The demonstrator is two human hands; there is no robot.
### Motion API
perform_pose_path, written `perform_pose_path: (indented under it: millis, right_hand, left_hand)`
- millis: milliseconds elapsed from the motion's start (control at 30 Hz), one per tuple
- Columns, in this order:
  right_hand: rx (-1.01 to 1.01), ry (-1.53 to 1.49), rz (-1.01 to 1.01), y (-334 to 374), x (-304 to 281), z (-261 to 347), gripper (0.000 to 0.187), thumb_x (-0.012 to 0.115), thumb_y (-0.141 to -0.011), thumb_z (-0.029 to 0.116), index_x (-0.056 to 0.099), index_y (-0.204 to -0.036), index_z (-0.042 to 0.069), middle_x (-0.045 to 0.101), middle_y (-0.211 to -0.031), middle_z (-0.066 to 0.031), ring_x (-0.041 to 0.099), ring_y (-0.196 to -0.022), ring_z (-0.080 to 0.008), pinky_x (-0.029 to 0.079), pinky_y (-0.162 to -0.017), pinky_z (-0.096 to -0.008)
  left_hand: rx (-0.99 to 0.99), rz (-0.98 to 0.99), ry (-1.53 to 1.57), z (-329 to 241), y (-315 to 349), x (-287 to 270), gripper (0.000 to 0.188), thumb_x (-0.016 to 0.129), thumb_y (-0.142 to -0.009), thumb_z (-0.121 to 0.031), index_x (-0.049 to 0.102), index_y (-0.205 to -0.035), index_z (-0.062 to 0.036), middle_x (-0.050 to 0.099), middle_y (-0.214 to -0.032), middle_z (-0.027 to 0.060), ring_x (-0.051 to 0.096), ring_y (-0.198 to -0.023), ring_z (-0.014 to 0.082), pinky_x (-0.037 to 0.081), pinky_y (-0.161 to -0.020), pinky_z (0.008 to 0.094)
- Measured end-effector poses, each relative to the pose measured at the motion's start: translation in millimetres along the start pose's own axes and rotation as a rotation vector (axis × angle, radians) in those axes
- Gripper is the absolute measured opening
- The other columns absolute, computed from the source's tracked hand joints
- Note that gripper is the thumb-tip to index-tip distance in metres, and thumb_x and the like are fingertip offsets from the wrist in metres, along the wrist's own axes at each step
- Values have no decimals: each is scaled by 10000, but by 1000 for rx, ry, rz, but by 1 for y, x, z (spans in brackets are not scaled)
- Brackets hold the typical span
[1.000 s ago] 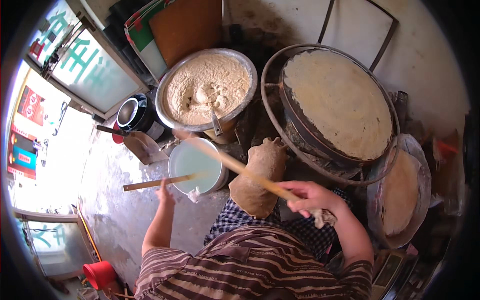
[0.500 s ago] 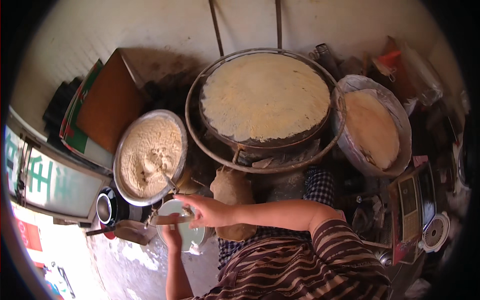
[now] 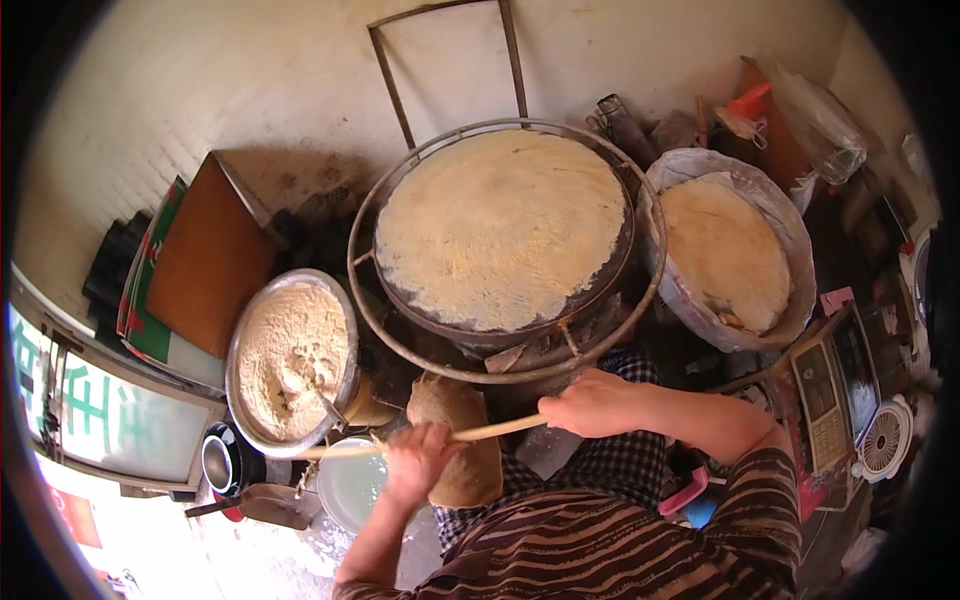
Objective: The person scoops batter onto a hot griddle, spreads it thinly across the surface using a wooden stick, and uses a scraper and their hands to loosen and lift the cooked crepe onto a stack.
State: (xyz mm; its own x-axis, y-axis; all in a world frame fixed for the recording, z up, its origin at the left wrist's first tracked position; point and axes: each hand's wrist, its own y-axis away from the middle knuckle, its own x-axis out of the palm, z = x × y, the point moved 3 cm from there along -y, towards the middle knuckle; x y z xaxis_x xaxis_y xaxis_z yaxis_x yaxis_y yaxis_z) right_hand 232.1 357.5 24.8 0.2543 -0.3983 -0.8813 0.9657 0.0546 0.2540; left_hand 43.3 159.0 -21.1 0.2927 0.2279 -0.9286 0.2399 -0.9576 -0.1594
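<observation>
My right hand (image 3: 590, 403) grips one end of a pale wooden stick (image 3: 500, 429) in front of the griddle. Further along it, my left hand (image 3: 418, 462) is closed around the same stick, whose far end reaches left past the metal basin's lower edge. Below my right hand is a grey flat shape (image 3: 548, 452); I cannot tell whether it joins the stick. A large round griddle (image 3: 600, 300) carries a thin, wide pale pancake (image 3: 500, 230). Under my hands lies a tan, rounded pad-like piece (image 3: 470, 480). A bowl of cloudy water (image 3: 350, 490) stands beside my left wrist.
A metal ring (image 3: 480, 378) surrounds the griddle. On the left stands a basin (image 3: 240, 400) of thick pale batter with a handled tool. A plastic-lined tub (image 3: 740, 335) holds flat pancakes at right. A dustpan-like scoop (image 3: 280, 505), scale (image 3: 820, 400) and small fan (image 3: 885, 440) sit nearby.
My right hand has moved right, away from the water bowl, to the griddle's front. My left hand has risen and shifted right. The stick now stretches between them. The view has shifted.
</observation>
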Motion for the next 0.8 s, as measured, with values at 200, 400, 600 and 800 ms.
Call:
perform_pose_path:
  millis: [200,400,600,800]
  right_hand:
    - [306,-954,-227,1,76,-31,332,523,-941,180,484,-1266,123,595,-618,-52,575,-473,-136,482,-486,-292]
    - [393,-553,-712,-17,116,-63,604,507,-885,91,335,-1438,263,641,-733,-165,622,-547,-319,516,-536,-412]
    - [743,-155,-641,37,84,-89,667,555,-858,147,294,-1454,289,600,-737,-172,603,-624,-382,487,-580,-491]
    - [1027,-64,-543,123,109,-92,626,487,-896,153,267,-1469,276,596,-773,-181,611,-656,-393,488,-636,-522]
  left_hand:
    - [148,-199,-304,60,-99,21,689,574,-847,-485,428,-1368,-57,429,-1351,193,351,-1312,349,159,-1112,543]
    - [84,-63,-260,76,-197,108,699,498,-908,-486,347,-1419,-33,351,-1447,228,300,-1372,334,146,-1157,439]
    - [71,84,-101,5,-280,130,706,456,-935,-487,302,-1437,-16,289,-1494,201,229,-1412,296,133,-1170,377]
    - [328,80,91,-99,-315,198,759,554,-876,-513,339,-1427,-37,280,-1490,221,222,-1417,284,156,-1170,371]
